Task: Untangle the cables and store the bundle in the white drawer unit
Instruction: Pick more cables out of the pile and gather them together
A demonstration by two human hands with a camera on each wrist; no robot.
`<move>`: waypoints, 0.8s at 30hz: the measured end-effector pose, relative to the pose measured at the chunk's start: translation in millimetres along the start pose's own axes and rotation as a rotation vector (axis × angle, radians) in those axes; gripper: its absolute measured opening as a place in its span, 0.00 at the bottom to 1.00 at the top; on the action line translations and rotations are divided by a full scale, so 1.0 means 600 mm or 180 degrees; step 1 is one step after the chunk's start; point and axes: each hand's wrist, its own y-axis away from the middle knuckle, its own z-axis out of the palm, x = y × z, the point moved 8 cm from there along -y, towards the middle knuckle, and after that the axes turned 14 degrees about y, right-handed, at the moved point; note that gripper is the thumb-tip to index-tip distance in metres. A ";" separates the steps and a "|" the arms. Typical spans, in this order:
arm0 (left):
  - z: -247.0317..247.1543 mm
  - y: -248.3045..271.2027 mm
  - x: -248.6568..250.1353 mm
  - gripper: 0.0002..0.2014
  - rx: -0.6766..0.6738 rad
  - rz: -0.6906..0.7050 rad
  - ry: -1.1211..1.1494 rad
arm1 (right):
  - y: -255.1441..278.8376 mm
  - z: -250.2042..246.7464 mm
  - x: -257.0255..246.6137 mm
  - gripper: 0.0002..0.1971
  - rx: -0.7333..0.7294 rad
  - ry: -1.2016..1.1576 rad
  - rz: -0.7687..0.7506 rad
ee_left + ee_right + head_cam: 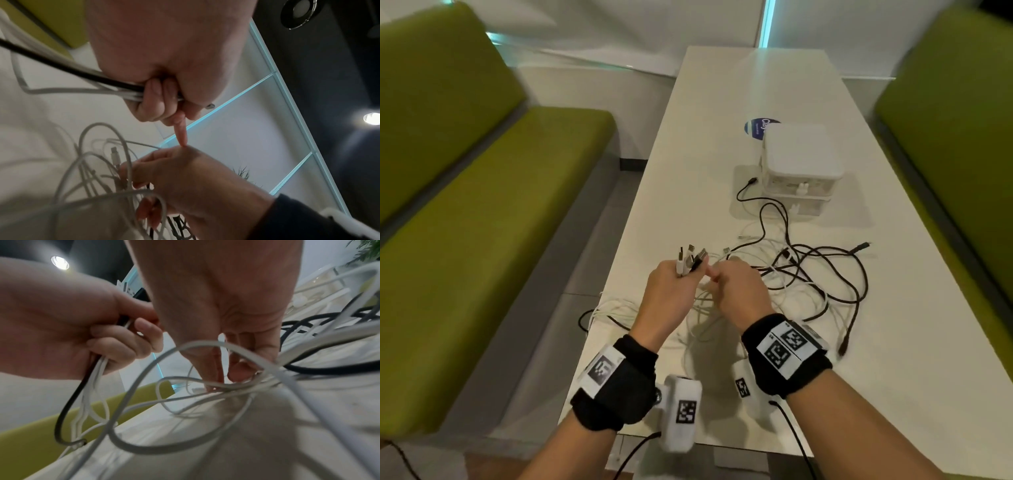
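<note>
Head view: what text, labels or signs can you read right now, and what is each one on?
"Clay": start of a white word on the blue round sticker on the table; the drawer unit hides the rest.
Smaller line under it on the sticker: too blurred to read.
Wristbands: black-and-white square code markers only, no words.
Drawer unit: no readable text.
Wrist views: none.
</note>
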 end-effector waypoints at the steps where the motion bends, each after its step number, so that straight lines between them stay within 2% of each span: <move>1: 0.001 0.000 0.000 0.16 0.0017 0.0015 -0.0029 | 0.000 -0.001 -0.001 0.07 -0.0038 0.0013 0.0002; 11: -0.002 0.015 0.007 0.17 0.0072 0.0036 -0.0238 | 0.001 0.000 -0.009 0.03 -0.0431 0.0258 -0.0114; 14: -0.013 0.016 0.005 0.17 0.0184 0.0021 -0.0174 | 0.002 -0.008 -0.001 0.06 -0.0371 0.0155 -0.0056; 19: -0.010 0.020 0.012 0.16 0.0194 0.0153 -0.0166 | 0.013 -0.044 0.024 0.05 -0.0117 -0.0952 0.0206; 22: -0.001 0.017 0.014 0.15 0.0228 0.0261 -0.0078 | 0.026 -0.084 0.035 0.04 0.0217 -0.1528 0.0197; 24: 0.009 0.020 0.025 0.15 0.0256 0.0344 -0.0013 | 0.037 -0.102 0.040 0.05 0.0274 -0.1836 0.0219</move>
